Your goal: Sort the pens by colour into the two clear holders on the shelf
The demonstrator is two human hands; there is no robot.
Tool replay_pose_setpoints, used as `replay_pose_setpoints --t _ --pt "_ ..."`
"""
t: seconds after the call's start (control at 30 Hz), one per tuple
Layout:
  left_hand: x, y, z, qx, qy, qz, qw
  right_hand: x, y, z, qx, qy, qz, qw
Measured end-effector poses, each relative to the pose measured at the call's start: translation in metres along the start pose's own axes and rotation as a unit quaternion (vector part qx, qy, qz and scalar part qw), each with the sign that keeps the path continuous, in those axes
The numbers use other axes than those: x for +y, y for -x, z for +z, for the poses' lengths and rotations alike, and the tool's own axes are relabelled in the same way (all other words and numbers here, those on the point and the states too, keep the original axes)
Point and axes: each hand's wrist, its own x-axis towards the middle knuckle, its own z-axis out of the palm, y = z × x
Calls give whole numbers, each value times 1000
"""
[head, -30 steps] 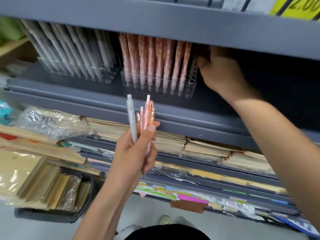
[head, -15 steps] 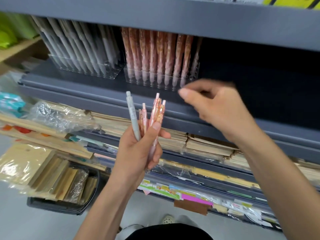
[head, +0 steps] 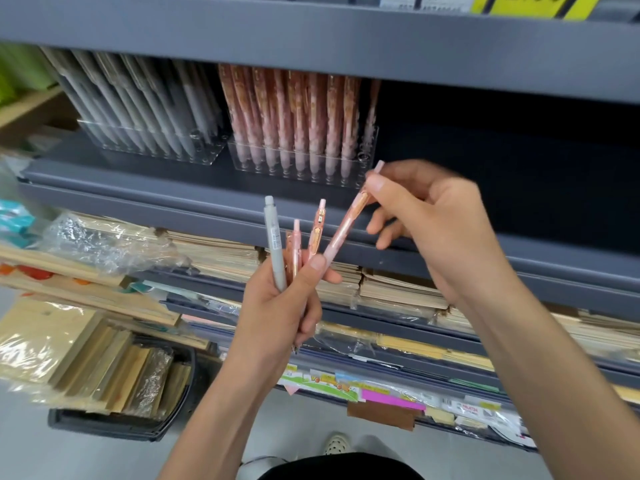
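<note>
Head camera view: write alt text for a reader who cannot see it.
The right hand pinches the top of a pink pen in the bunch the left hand holds, beside one grey pen. Behind, the left holder has grey pens, the right holder pink.

Lit brightly and evenly from above, cool and white, with no hard shadows on skin. Falls to near black toward the back right corner of the shelf (head: 194, 178), beneath the upper shelf (head: 311, 26). Glints softly on the clear holders (head: 301, 164), harder on the plastic wrap (head: 104, 244) below. Smears slightly with motion on the right hand (head: 440, 220) and the pink pen (head: 346, 230) in its fingers (head: 375, 183). Sharper on the left hand (head: 277, 306) and its pens (head: 273, 244). Bows shelf lines toward the frame edges; softens the yellow price tag (head: 533, 3).
</note>
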Motion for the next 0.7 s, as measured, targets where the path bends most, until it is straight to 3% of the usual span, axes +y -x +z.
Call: replay_pose_setpoints --t 0.17,0.23,0.3,0.47,0.57,0.7 --pt "-1 -1 2 -4 -1 5 1000 2 5 -4 -98 71 16 993" --pt "0 0 2 6 7 3 1000 -4 -2 -7 -53 18 -4 998" --pt "1 1 1 25 26 -12 999 -13 -14 -13 40 -35 -46 998" --pt "6 4 -5 44 26 -32 998 -24 -54 -22 215 -51 -119 968" --pt "8 5 -6 43 41 -47 997 -19 -69 -17 226 -27 -147 963" --pt "8 6 -8 34 72 -59 995 -15 -88 -9 192 143 -133 962"
